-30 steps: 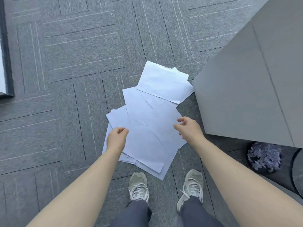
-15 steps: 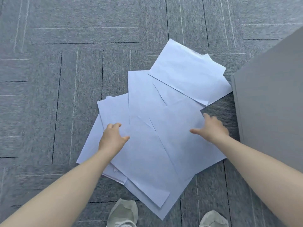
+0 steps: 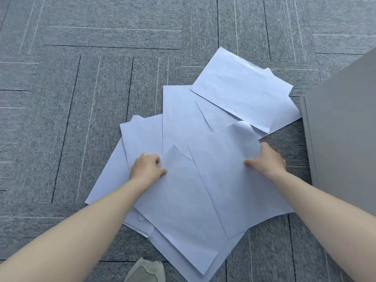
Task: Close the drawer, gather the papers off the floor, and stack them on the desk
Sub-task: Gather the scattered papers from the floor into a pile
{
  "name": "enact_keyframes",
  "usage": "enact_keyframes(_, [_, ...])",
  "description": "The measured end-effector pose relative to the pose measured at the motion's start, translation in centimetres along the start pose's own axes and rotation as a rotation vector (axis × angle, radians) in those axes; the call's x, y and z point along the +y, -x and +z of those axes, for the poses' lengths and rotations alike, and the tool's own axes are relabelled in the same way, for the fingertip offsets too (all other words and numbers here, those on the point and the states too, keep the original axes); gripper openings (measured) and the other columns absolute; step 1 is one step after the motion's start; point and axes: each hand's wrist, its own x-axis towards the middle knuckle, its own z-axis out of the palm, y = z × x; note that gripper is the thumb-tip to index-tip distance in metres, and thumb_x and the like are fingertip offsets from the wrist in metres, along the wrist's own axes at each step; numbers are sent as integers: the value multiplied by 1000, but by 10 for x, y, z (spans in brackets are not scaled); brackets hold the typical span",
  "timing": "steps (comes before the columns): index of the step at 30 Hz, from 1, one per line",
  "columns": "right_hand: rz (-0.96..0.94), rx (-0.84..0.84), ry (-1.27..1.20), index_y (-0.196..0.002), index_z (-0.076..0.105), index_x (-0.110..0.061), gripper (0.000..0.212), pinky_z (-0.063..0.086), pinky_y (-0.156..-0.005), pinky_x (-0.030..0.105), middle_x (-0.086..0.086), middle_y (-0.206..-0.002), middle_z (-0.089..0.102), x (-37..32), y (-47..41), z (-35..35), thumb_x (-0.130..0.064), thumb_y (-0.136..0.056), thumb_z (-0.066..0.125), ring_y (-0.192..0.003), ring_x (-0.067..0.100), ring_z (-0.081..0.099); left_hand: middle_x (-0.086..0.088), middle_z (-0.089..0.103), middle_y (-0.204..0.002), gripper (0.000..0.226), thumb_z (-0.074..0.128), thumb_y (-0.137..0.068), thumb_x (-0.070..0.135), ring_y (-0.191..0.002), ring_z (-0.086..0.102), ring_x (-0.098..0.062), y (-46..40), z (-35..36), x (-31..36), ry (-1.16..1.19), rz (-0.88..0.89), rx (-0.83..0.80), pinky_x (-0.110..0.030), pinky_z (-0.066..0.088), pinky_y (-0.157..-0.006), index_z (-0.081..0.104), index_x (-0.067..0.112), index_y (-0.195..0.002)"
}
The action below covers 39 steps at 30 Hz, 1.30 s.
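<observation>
Several white paper sheets (image 3: 183, 119) lie overlapping in a loose fan on the grey carpet. My left hand (image 3: 145, 166) grips the left edge of a near sheet (image 3: 183, 200), thumb on top. My right hand (image 3: 266, 160) holds the right edge of another sheet (image 3: 230, 169), whose far corner curls up off the floor. One more sheet (image 3: 244, 92) lies farthest away, touching the grey cabinet. No drawer front or desk top shows.
A grey cabinet side (image 3: 343, 135) stands at the right, close to my right hand. Grey carpet tiles (image 3: 81, 98) stretch left and beyond the papers. The toe of my shoe (image 3: 145, 271) sits just below the pile.
The view has dropped closer to the floor. Both hands reached down onto the papers and closed on sheet edges; the right-hand sheet's corner has lifted and curled.
</observation>
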Motion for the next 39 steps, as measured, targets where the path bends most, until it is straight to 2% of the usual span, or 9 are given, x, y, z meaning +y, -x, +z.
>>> enact_keyframes(3, [-158, -202, -347, -83, 72, -19, 7, 56, -75, 38, 0, -86, 77, -3, 8, 2, -15, -77, 72, -81, 22, 71, -6, 60, -87, 16, 66, -80, 28, -82, 57, -25, -6, -9, -5, 161, 50, 24, -32, 42, -67, 60, 16, -72])
enact_keyframes(7, [-309, -338, -450, -69, 70, -18, 19, 51, -66, 24, -5, -77, 69, -24, 24, 5, -4, -80, 76, -69, 8, 66, 0, 63, -71, 14, 65, -84, 25, -69, 53, -19, -16, -18, -6, 411, 52, 1, -28, 39, -62, 65, 18, -72])
enact_keyframes(10, [-342, -360, -464, -77, 71, -14, 8, 54, -69, 29, 0, -79, 73, -49, 28, 18, -10, -76, 78, -70, 13, 66, -3, 64, -76, 12, 65, -86, 18, -70, 50, -16, -19, -20, 6, 666, 72, -68, -26, 36, -62, 69, 17, -76])
enact_keyframes(15, [-353, -259, -369, -107, 52, -30, 36, 40, -53, 25, -3, -69, 53, -75, 24, 36, -10, -80, 65, -56, 17, 50, 0, 68, -84, 10, 63, -89, 22, -74, 58, -13, -26, -28, 26, 735, 118, -37, -24, 43, -71, 72, 18, -86])
enact_keyframes(19, [-294, -57, -356, -126, 53, -33, 50, 50, -63, 30, -3, -81, 62, -78, 12, 33, -9, -82, 58, -77, 23, 64, -10, 53, -127, 41, 58, -86, 33, -117, 50, -31, -30, -39, 2, 370, -179, 411, -37, 41, -93, 59, 17, -124])
enact_keyframes(23, [-225, 15, -301, -101, 64, -20, 23, 45, -60, 31, -1, -83, 64, -83, 2, 27, -11, -84, 51, -81, 28, 62, -17, 37, -141, 68, 68, -78, 37, -131, 35, -37, -19, -36, -19, 416, -492, 332, -49, 35, -102, 43, 8, -133])
enact_keyframes(31, [-213, -62, -329, -103, 52, -25, 34, 51, -60, 31, -6, -87, 66, -85, 13, 43, -21, -75, 70, -77, 18, 66, -13, 51, -131, 81, 77, -63, 55, -124, 47, -35, -27, -44, -61, 287, -469, 338, -49, 37, -101, 48, 10, -124])
enact_keyframes(36, [-167, -55, -294, -98, 58, -16, 26, 46, -67, 31, -1, -89, 64, -92, 9, 49, -16, -75, 70, -88, 26, 63, -1, 62, -77, 46, 76, -64, 54, -81, 61, -27, -26, -43, -59, 409, -315, 169, -34, 40, -67, 57, 14, -75])
enact_keyframes(39, [-150, -67, -357, -94, 63, -13, 20, 51, -74, 33, 1, -92, 67, -96, 8, 55, -16, -77, 71, -91, 26, 65, -2, 74, -80, 56, 74, -51, 61, -79, 69, -24, -22, -36, -54, 533, -289, 86, -41, 55, -79, 71, 12, -76])
